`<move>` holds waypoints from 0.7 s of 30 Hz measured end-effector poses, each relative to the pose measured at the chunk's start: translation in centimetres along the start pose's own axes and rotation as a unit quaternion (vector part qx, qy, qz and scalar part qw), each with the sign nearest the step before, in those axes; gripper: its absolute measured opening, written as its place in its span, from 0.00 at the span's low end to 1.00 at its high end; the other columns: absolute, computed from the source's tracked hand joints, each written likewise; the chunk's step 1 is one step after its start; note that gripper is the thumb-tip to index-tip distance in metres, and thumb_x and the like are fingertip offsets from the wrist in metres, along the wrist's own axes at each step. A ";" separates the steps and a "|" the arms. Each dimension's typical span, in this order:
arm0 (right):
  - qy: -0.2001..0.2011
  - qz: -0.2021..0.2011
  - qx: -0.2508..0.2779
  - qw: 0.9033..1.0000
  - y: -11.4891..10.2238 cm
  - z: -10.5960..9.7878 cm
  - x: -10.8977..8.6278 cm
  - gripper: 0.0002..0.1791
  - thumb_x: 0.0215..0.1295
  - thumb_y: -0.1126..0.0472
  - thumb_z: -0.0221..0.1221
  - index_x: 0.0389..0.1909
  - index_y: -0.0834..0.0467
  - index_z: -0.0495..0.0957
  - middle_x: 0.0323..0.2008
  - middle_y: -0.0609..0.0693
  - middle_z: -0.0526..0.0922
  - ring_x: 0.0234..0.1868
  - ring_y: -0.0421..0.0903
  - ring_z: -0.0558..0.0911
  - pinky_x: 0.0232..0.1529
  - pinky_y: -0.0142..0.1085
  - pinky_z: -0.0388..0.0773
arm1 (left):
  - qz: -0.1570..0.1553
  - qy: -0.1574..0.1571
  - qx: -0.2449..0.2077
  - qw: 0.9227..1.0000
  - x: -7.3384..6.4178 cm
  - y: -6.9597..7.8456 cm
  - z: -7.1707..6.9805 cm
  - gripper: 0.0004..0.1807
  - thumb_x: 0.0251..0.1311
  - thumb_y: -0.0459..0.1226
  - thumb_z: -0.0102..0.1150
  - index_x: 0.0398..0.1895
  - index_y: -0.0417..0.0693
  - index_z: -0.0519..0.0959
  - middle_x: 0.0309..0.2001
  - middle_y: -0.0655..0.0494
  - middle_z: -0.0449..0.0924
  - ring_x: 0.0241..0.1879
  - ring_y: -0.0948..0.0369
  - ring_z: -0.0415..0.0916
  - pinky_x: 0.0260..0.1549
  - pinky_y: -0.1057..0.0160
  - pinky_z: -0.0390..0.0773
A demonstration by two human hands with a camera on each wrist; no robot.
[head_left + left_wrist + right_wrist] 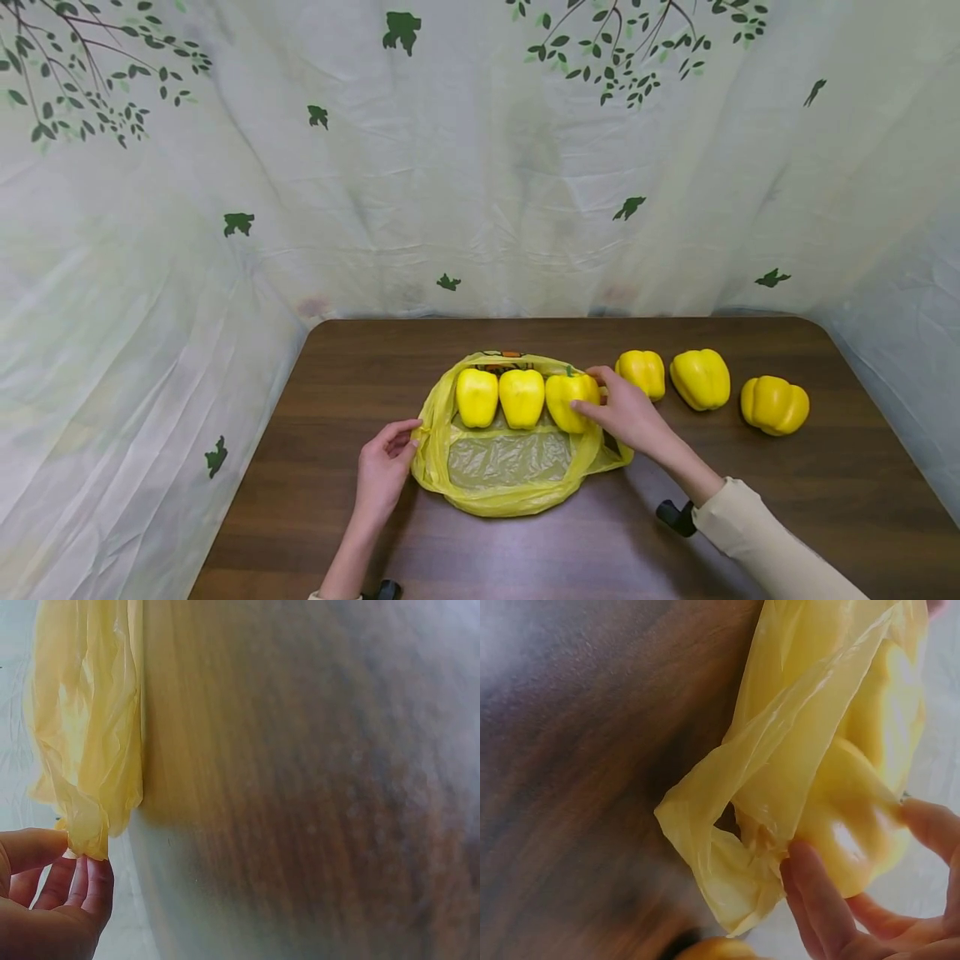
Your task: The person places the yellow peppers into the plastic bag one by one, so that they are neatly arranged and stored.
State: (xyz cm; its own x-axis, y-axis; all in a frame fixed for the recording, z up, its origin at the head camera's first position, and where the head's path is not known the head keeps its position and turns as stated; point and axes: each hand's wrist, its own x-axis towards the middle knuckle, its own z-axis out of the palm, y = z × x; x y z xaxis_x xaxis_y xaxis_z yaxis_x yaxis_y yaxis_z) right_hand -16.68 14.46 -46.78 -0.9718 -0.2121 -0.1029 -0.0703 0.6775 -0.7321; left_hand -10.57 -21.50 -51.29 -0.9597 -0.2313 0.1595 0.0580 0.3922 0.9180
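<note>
A thin yellow plastic bag lies on the table with its mouth spread wide. Inside, along its far side, stand a left bell pepper, a middle bell pepper and a right bell pepper, all yellow. My left hand pinches the bag's left rim between thumb and fingertips, as the left wrist view also shows. With thumb and fingers around its right side, my right hand grips the right pepper. In the right wrist view, a fold of the bag hangs beside those fingers.
Three more yellow peppers, the nearest bell pepper, another bell pepper and the rightmost bell pepper, lie on the brown wooden table right of the bag. A leaf-printed curtain hangs behind the table's far edge.
</note>
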 end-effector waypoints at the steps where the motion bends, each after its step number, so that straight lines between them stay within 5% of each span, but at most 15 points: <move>1: -0.001 0.003 -0.008 1.000 -0.1 0.0 0.1 0.37 0.65 0.47 0.63 0.67 0.63 0.65 0.62 0.62 0.73 0.54 0.59 0.78 0.47 0.49 0.79 | 0.000 0.000 -0.001 1.000 0.0 0.0 0.0 0.15 0.57 0.19 0.59 0.45 0.38 0.84 0.41 0.44 0.84 0.39 0.54 0.79 0.38 0.70 0.77; 8: -0.022 0.004 -0.051 0.998 -0.9 -0.2 1.2 0.37 0.63 0.47 0.64 0.65 0.65 0.67 0.55 0.61 0.78 0.45 0.50 0.80 0.45 0.46 0.78 | -0.014 -0.010 -0.014 1.000 0.0 0.0 -0.1 0.14 0.59 0.21 0.59 0.47 0.38 0.83 0.44 0.44 0.83 0.41 0.54 0.79 0.39 0.70 0.77; 21: -0.018 -0.002 -0.112 0.994 -2.0 0.0 2.6 0.37 0.57 0.46 0.69 0.60 0.67 0.72 0.52 0.61 0.79 0.45 0.53 0.79 0.46 0.48 0.77 | -0.014 -0.011 -0.012 1.000 0.0 0.1 0.0 0.15 0.58 0.20 0.59 0.46 0.38 0.84 0.44 0.44 0.83 0.41 0.52 0.79 0.39 0.71 0.77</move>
State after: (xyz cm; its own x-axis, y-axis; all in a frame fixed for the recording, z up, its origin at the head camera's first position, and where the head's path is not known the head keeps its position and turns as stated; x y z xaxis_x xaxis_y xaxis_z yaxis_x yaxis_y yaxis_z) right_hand -19.02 12.54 -45.57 -0.9629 -0.2373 -0.1283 -0.1258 0.8159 -0.5644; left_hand -10.60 -21.47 -51.21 -0.9670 -0.2220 0.1253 0.0368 0.3648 0.9304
